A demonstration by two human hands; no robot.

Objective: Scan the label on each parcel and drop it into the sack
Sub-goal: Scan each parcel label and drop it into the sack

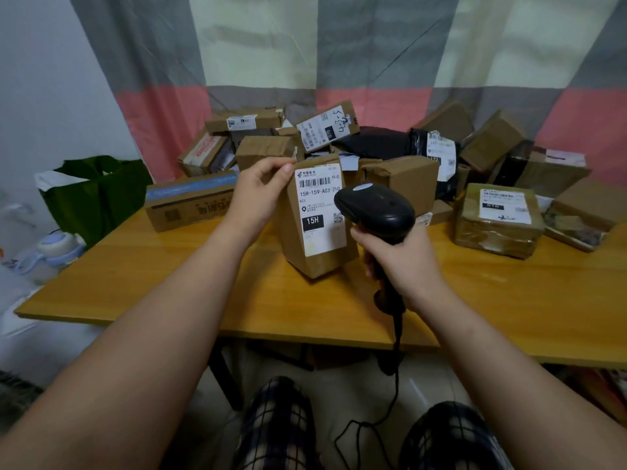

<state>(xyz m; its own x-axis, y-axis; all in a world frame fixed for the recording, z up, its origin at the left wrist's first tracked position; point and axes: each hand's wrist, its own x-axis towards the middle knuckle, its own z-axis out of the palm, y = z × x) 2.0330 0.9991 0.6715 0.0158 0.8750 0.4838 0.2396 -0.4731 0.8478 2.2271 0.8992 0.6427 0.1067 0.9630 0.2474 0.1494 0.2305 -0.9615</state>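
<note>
A tall brown cardboard parcel (298,245) stands upright on the wooden table (169,283), its white label (320,208) with a barcode facing me. My left hand (259,191) grips the parcel's top left corner. My right hand (403,256) holds a black barcode scanner (373,208) by its handle; the scanner's head sits just right of the label and covers its right edge. A green sack (98,195) stands open at the table's left end.
Several cardboard boxes and a black plastic mailer (376,144) are heaped along the back of the table. A taped box with a label (498,222) lies at the right. The scanner's cable (393,385) hangs below the table edge. A bottle (54,252) lies at the left.
</note>
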